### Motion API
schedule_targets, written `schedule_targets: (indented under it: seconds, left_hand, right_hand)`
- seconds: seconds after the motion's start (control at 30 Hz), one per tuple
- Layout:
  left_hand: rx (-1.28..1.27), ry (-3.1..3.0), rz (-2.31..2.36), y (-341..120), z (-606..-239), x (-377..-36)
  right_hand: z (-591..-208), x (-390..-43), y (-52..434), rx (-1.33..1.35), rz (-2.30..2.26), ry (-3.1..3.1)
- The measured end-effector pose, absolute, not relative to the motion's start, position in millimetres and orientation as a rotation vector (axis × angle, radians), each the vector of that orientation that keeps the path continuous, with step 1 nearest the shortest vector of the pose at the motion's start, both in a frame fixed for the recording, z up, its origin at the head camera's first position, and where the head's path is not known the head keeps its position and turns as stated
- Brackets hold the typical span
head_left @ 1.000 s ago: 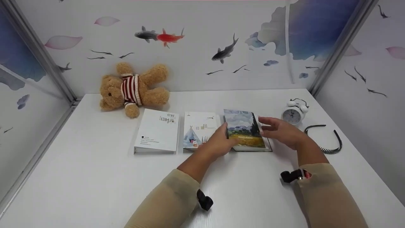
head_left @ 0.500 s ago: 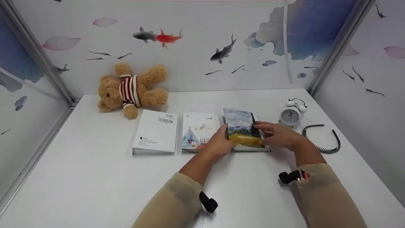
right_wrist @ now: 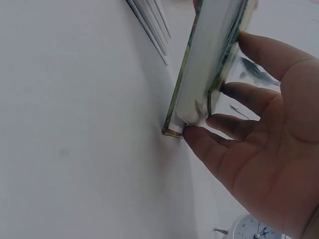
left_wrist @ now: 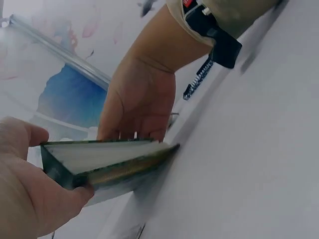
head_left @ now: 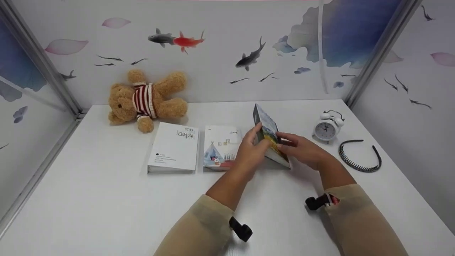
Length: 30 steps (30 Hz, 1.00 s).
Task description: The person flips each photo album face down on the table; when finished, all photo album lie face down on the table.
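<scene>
A thick hardcover book [head_left: 269, 126] with a painted landscape cover stands tilted, its spine side raised and its right edge low by the table. My left hand [head_left: 250, 153] grips it at the spine, thumb on the front cover; the left wrist view shows the dark spine between thumb and finger. My right hand [head_left: 302, 149] holds the opposite edge with its fingertips and thumb, as the right wrist view shows. The page block [right_wrist: 209, 55] faces that camera. To the left lie a white book with a tent picture [head_left: 220, 149] and a larger white book [head_left: 174, 147].
A teddy bear [head_left: 145, 101] in a striped top lies at the back left against the wall. On the right are a white alarm clock [head_left: 326, 128] and a black toothed headband [head_left: 359, 167]. Printed walls stand behind and at both sides of the white table [head_left: 106, 206].
The landscape book lay flat and is now tilted up, its left side lifted by my left hand. My right hand has moved in leftward, from beside the book onto its right edge.
</scene>
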<state>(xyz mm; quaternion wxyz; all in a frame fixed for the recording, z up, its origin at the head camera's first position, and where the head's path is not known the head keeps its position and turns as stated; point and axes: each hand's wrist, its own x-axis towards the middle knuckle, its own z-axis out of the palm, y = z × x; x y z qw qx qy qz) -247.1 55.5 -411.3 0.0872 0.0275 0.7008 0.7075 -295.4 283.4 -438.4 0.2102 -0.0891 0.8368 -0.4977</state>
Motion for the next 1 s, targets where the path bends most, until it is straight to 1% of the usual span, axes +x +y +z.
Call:
schedule_targets:
  seconds: [0.17,0.37,0.57,0.8,1.0]
  left_hand:
    - [0.095,2.046,2.189,60.9,-405.0,-244.0]
    - [0.095,2.02,2.242,62.6,-402.8,-241.7]
    - [0.095,2.008,2.245,65.2,-399.4,-241.8]
    - [0.158,2.037,2.085,65.7,-411.4,-244.6]
    - [0.246,2.049,1.973,64.3,-422.9,-249.7]
  right_hand:
    - [-437.3,-294.7,269.7,-0.276,-1.481,2.298]
    - [-423.9,-289.8,262.9,-0.26,-1.465,2.386]
    - [-407.6,-282.6,257.3,-0.283,-1.725,2.333]
    - [-399.7,-277.5,258.8,-0.156,-1.841,2.312]
    - [-399.3,-278.4,262.2,-0.127,-2.009,2.324]
